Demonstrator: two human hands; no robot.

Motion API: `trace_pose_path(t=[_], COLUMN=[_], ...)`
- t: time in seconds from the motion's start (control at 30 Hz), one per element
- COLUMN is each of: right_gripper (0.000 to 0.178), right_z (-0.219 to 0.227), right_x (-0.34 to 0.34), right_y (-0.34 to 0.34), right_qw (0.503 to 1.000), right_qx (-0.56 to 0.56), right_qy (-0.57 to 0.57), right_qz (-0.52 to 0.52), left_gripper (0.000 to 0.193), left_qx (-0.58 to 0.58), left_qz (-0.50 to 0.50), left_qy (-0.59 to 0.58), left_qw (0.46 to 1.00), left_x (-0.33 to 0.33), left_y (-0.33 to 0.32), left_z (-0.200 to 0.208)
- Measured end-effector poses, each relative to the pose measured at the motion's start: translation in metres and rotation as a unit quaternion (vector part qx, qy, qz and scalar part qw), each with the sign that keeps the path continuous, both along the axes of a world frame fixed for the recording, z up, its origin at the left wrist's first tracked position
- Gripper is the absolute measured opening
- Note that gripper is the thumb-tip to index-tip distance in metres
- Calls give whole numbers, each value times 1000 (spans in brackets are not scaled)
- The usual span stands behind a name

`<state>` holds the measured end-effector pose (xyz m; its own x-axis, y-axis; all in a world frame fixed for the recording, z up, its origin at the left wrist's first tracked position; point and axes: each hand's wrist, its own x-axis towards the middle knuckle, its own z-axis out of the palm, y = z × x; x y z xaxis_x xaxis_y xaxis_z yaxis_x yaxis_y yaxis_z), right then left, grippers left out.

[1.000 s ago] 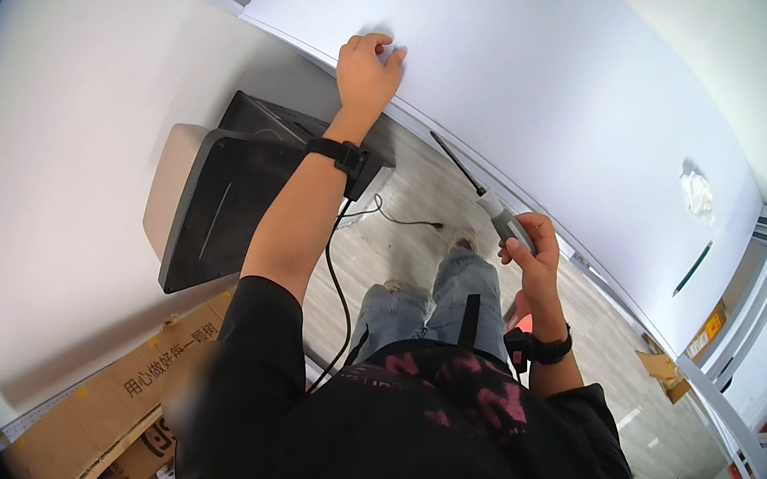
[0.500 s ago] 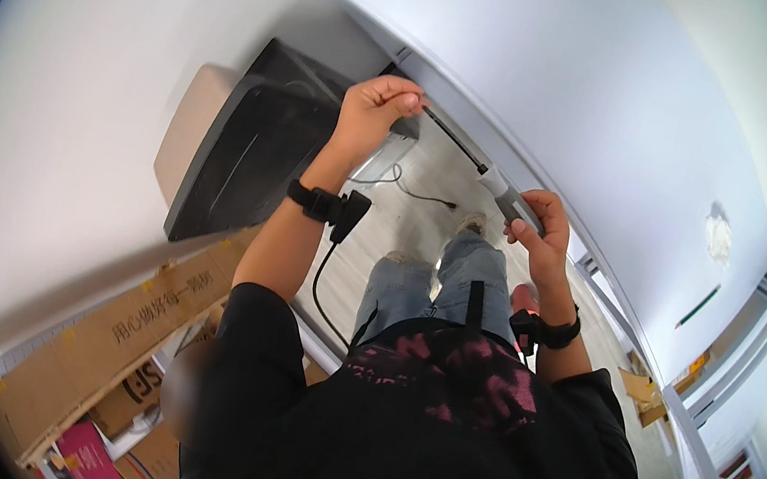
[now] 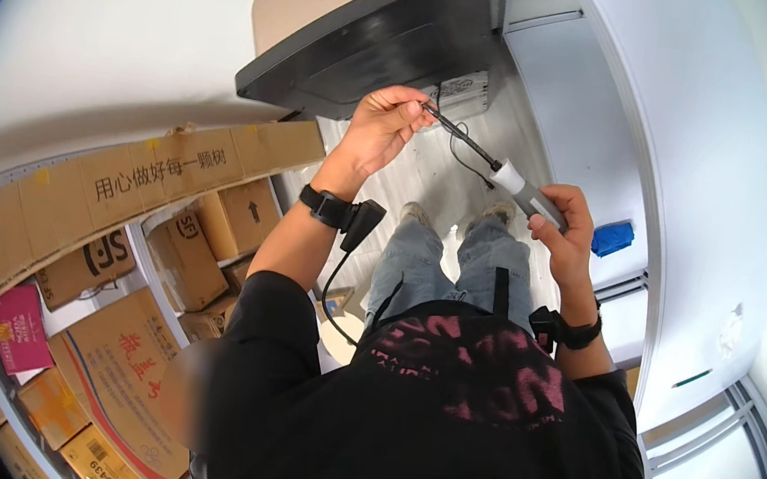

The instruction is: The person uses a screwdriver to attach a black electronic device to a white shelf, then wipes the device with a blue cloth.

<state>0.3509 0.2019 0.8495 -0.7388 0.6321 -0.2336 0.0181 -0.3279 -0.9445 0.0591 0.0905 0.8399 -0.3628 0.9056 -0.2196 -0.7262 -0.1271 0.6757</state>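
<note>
Screwdriver (image 3: 513,181): located between 1 and 2 o'clock from the view centre, clear of the floor, black shaft directed toward 10 o'clock, grey handle toward 4 o'clock. Components, left to right:

Pink box (image 3: 23,328): 8 o'clock, among stacked cartons.
Cardboard strip (image 3: 122,168): between 9 and 10 o'clock, above the cartons.
Left hand (image 3: 380,132): 12 o'clock; thumb and index finger pinch the shaft's tip end.
Black-and-beige furniture piece (image 3: 371,39): near 12 o'clock, beyond the left hand.
Right hand (image 3: 571,230): between 2 and 3 o'clock; thumb and fingers grasp the handle's rear end.
Blue object (image 3: 612,239): near 3 o'clock, just beside the right hand in view.
Green pencil (image 3: 692,379): between 3 and 4 o'clock, on the white tabletop (image 3: 697,252).
</note>
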Motion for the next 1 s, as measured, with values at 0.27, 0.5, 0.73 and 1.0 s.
trace_pose_path(t=[0.27,0.5,0.73,1.0], right_gripper=[29,31,32,30], right_z=[11,-25,-70,-77], right_x=[-47,-97,-138,-180], right_y=[-61,-143,-213,-238], right_qw=[980,977,998,994], right_qx=[179,185,-42,-32], right_qy=[-64,-83,-51,-30], right_qz=[61,66,-21,-100], left_gripper=[12,12,14,9], left_qx=[-132,-191,-166,-226], left_qz=[-9,25,90,155], left_qy=[138,-12,-106,-117], left_qw=[982,981,976,955], left_x=[-46,-81,-103,-115], left_y=[-98,-174,-162,-138], left_z=[-14,-60,-86,-82])
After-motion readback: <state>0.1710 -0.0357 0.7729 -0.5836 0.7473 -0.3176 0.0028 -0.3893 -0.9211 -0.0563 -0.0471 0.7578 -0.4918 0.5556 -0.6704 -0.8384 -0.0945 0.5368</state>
